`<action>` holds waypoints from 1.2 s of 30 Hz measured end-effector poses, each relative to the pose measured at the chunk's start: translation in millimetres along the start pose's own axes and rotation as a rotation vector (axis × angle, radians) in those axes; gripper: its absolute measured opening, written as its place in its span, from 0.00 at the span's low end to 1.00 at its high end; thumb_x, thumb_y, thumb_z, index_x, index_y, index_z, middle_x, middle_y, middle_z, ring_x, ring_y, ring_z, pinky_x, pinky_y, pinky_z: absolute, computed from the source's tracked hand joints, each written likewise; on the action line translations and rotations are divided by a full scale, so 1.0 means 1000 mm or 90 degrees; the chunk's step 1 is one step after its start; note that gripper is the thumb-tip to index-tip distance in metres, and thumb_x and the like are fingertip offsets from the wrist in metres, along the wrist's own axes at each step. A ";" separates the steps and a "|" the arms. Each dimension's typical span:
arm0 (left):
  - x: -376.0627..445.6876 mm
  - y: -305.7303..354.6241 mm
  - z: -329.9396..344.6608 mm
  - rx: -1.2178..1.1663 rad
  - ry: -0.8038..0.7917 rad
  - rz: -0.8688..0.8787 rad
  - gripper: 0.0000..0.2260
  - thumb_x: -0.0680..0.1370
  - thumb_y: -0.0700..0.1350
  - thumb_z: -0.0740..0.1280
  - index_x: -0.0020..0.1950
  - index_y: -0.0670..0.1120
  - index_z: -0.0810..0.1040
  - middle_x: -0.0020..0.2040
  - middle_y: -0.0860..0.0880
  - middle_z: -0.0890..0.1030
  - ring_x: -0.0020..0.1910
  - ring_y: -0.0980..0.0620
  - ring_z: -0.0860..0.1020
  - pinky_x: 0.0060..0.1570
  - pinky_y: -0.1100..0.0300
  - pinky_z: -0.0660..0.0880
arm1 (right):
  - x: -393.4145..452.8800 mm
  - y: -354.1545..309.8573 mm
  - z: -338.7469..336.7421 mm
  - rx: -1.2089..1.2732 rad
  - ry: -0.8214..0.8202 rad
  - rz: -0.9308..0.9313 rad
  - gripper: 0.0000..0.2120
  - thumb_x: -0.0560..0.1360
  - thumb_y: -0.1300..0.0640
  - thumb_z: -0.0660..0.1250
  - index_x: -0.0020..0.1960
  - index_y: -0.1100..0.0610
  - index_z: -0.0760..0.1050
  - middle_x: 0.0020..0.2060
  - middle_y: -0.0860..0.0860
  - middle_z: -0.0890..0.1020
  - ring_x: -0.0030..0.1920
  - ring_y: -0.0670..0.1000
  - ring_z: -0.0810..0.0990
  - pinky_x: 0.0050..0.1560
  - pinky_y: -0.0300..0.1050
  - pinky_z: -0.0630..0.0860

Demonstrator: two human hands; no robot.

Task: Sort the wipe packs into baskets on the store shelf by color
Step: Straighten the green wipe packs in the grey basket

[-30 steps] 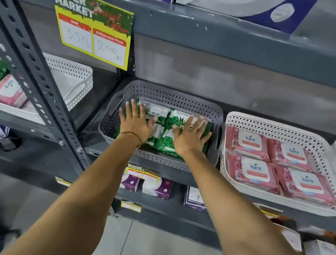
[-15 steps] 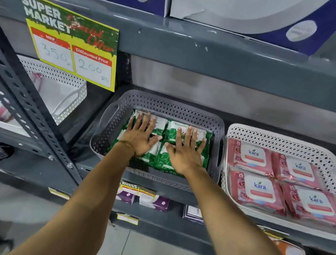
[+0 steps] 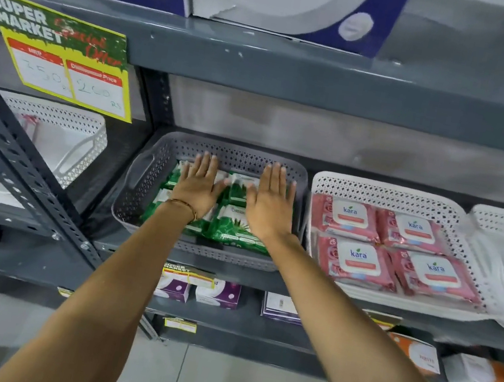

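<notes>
Head view: both arms reach up to the shelf. The left hand (image 3: pixel 196 185) and right hand (image 3: pixel 270 203) lie flat, fingers spread, gripping nothing, on green wipe packs (image 3: pixel 230 228) in the grey basket (image 3: pixel 162 155). At three o'clock, pink wipe packs (image 3: pixel 399 247) fill a white basket (image 3: pixel 388 194).

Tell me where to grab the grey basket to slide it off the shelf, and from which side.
Take the grey basket by its two short ends, coming from the front. The left end wall has a handle slot; the right end is probably the same but hidden behind the right hand. The white basket sits close against that side, leaving little finger room.
</notes>
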State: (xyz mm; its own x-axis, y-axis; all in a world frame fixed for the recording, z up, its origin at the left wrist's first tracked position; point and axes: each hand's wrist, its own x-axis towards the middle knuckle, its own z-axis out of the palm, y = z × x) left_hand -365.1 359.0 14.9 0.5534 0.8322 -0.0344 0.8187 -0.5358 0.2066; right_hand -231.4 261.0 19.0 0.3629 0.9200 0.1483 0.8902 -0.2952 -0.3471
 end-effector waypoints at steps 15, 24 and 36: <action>-0.042 0.253 0.038 -0.069 0.042 0.172 0.27 0.81 0.52 0.46 0.75 0.39 0.44 0.77 0.39 0.45 0.76 0.44 0.43 0.73 0.53 0.37 | -0.087 0.218 -0.109 -0.093 0.044 0.240 0.27 0.80 0.52 0.50 0.76 0.61 0.49 0.77 0.61 0.52 0.77 0.62 0.49 0.75 0.61 0.48; -0.023 0.274 0.074 0.087 -0.122 0.162 0.35 0.77 0.65 0.44 0.75 0.44 0.37 0.76 0.41 0.37 0.74 0.42 0.37 0.71 0.47 0.34 | -0.078 0.274 -0.126 -0.057 -0.167 0.447 0.36 0.77 0.43 0.58 0.76 0.59 0.48 0.73 0.64 0.59 0.68 0.64 0.68 0.63 0.56 0.72; -0.015 0.264 0.073 0.070 -0.125 0.174 0.38 0.76 0.65 0.46 0.75 0.42 0.38 0.76 0.39 0.38 0.74 0.40 0.38 0.70 0.48 0.34 | -0.074 0.257 -0.126 -0.087 -0.210 0.442 0.37 0.79 0.46 0.55 0.76 0.63 0.40 0.75 0.65 0.53 0.71 0.65 0.64 0.66 0.60 0.71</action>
State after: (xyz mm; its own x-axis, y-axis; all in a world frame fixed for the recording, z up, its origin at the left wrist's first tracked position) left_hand -146.5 194.8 -1.5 0.7644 0.6184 -0.1824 0.6421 -0.7560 0.1273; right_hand 5.2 84.4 35.4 0.7674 0.5360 -0.3519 0.5235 -0.8406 -0.1388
